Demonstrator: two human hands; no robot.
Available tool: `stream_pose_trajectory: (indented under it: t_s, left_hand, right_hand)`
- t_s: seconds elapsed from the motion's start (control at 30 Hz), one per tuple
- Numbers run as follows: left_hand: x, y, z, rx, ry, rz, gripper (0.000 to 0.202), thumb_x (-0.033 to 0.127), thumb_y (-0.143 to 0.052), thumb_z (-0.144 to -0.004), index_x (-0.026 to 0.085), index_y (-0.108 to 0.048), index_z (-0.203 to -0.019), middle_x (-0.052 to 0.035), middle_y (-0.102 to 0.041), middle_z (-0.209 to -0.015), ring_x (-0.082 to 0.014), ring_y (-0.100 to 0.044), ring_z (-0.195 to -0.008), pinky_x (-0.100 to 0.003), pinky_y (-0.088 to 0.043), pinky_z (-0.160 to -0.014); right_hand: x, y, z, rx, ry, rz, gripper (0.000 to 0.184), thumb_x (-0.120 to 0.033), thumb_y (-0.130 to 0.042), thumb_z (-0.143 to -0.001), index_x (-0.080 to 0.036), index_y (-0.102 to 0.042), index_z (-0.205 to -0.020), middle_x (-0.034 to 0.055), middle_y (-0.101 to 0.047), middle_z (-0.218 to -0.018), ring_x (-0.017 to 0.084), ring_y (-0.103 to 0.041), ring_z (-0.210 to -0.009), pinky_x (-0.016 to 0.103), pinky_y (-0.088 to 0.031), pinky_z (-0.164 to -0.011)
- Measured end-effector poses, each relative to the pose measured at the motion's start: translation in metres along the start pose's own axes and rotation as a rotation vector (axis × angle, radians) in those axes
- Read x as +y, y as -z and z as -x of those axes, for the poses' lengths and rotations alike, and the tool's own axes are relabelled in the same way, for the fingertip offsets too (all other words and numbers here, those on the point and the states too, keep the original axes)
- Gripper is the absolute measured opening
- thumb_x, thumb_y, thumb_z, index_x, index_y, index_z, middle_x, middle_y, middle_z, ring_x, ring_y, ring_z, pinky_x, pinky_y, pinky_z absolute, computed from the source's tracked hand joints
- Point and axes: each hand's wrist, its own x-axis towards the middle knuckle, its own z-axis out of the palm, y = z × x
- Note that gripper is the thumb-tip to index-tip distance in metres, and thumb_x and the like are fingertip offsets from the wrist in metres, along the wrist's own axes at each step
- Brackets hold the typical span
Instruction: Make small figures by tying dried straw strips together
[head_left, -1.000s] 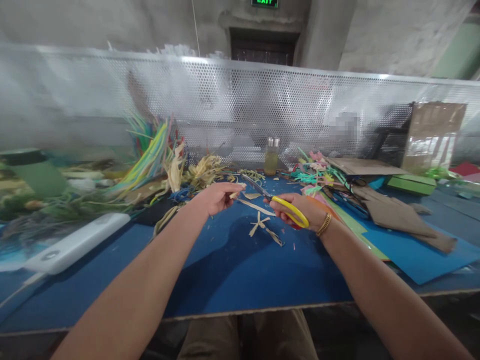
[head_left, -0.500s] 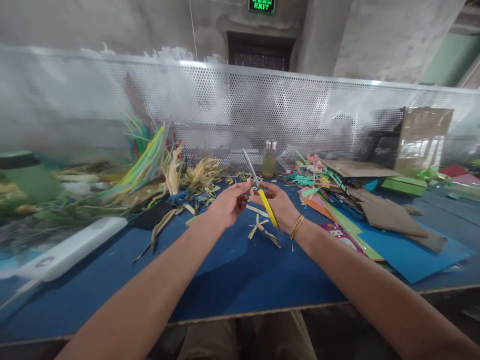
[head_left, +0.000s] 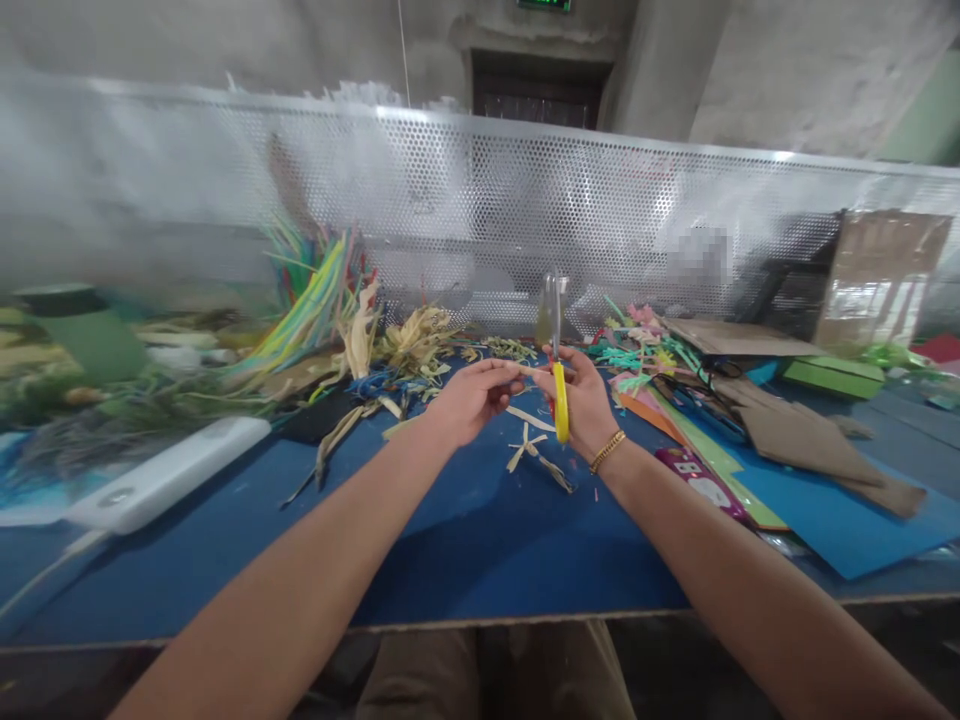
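My right hand [head_left: 581,405] is closed around yellow-handled scissors [head_left: 558,385], whose blades point up and away from me. A gold bracelet sits on that wrist. My left hand [head_left: 472,398] pinches a thin pale strip of dried husk [head_left: 531,371] and holds it against the scissor blades. Both hands hover over the blue table top [head_left: 450,520]. Below them lie cut husk scraps [head_left: 534,455] in a small cross shape.
A heap of dried husks and coloured strips [head_left: 337,310] lies at the left back. A small bottle [head_left: 546,310] stands behind the scissors. Coloured paper, cardboard [head_left: 795,420] and a green box [head_left: 825,372] crowd the right. A white flat device [head_left: 157,485] lies left. A perforated metal screen [head_left: 487,220] closes the back.
The scissors have swung from pointing left and lying flat to standing nearly upright. My two hands have come together, and the left hand now holds the strip at the blades.
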Motion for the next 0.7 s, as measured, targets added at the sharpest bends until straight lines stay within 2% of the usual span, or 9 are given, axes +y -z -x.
stream_pose_trajectory:
  t_s: [0.1, 0.2, 0.3, 0.4, 0.53, 0.63, 0.7]
  left_hand:
    - [0.004, 0.003, 0.001, -0.017, -0.111, -0.278, 0.021, 0.026, -0.077, -0.067, 0.018, -0.067, -0.083, -0.0045, -0.069, -0.082, -0.0143, -0.063, -0.075, -0.024, -0.042, -0.059]
    - [0.008, 0.010, 0.000, -0.022, -0.251, -0.554, 0.021, 0.028, -0.078, -0.065, 0.019, -0.071, -0.083, -0.0035, -0.069, -0.078, -0.0154, -0.061, -0.073, -0.026, -0.043, -0.064]
    - [0.009, 0.017, -0.003, -0.061, -0.280, -0.698, 0.014, 0.029, -0.076, -0.067, 0.020, -0.074, -0.077, -0.0031, -0.068, -0.071, -0.0163, -0.060, -0.069, -0.028, -0.043, -0.065]
    - [0.010, 0.022, -0.004, -0.113, -0.270, -0.780, 0.015, 0.029, -0.074, -0.068, 0.022, -0.077, -0.080, -0.0031, -0.070, -0.075, -0.0179, -0.060, -0.072, -0.029, -0.042, -0.067]
    - [0.012, 0.022, -0.003, -0.088, -0.201, -0.759, 0.011, 0.030, -0.075, -0.067, 0.021, -0.076, -0.074, -0.0021, -0.067, -0.069, -0.0144, -0.056, -0.064, -0.027, -0.038, -0.061]
    - [0.014, 0.025, -0.006, -0.025, -0.049, -0.564, 0.013, 0.030, -0.078, -0.064, 0.019, -0.074, -0.070, -0.0021, -0.064, -0.066, -0.0111, -0.050, -0.057, -0.025, -0.034, -0.054]
    - [0.016, 0.028, -0.008, 0.009, 0.045, -0.421, 0.015, 0.026, -0.080, -0.060, 0.017, -0.071, -0.069, -0.0021, -0.063, -0.067, -0.0103, -0.051, -0.058, -0.023, -0.035, -0.054]
  right_hand:
    - [0.000, 0.005, -0.001, -0.066, 0.015, 0.098, 0.052, -0.041, -0.078, -0.060, -0.025, -0.053, -0.103, -0.0038, -0.056, -0.073, 0.010, -0.050, -0.059, 0.022, -0.041, -0.051]
    - [0.001, 0.007, -0.001, -0.124, 0.036, 0.149, 0.051, -0.038, -0.079, -0.058, -0.024, -0.054, -0.101, -0.0045, -0.054, -0.068, 0.011, -0.051, -0.060, 0.022, -0.041, -0.054]
    - [0.004, 0.005, 0.001, -0.144, 0.059, 0.171, 0.050, -0.037, -0.078, -0.059, -0.023, -0.055, -0.101, -0.0041, -0.054, -0.068, 0.012, -0.052, -0.061, 0.023, -0.042, -0.055]
    - [0.006, 0.003, 0.002, -0.154, 0.083, 0.207, 0.049, -0.037, -0.077, -0.061, -0.024, -0.056, -0.103, -0.0029, -0.056, -0.071, 0.013, -0.055, -0.065, 0.025, -0.045, -0.059]
    - [0.003, 0.006, -0.002, -0.145, 0.090, 0.183, 0.051, -0.038, -0.078, -0.061, -0.023, -0.056, -0.105, -0.0022, -0.059, -0.075, 0.013, -0.057, -0.068, 0.025, -0.048, -0.064]
    - [-0.009, 0.017, -0.005, -0.122, 0.012, 0.204, 0.054, -0.040, -0.079, -0.061, -0.022, -0.056, -0.106, -0.0040, -0.057, -0.074, 0.009, -0.053, -0.060, 0.021, -0.045, -0.055]
    - [-0.022, 0.028, -0.004, -0.172, -0.090, 0.271, 0.051, -0.045, -0.077, -0.065, -0.021, -0.058, -0.105, -0.0038, -0.057, -0.074, 0.007, -0.049, -0.054, 0.019, -0.042, -0.047]
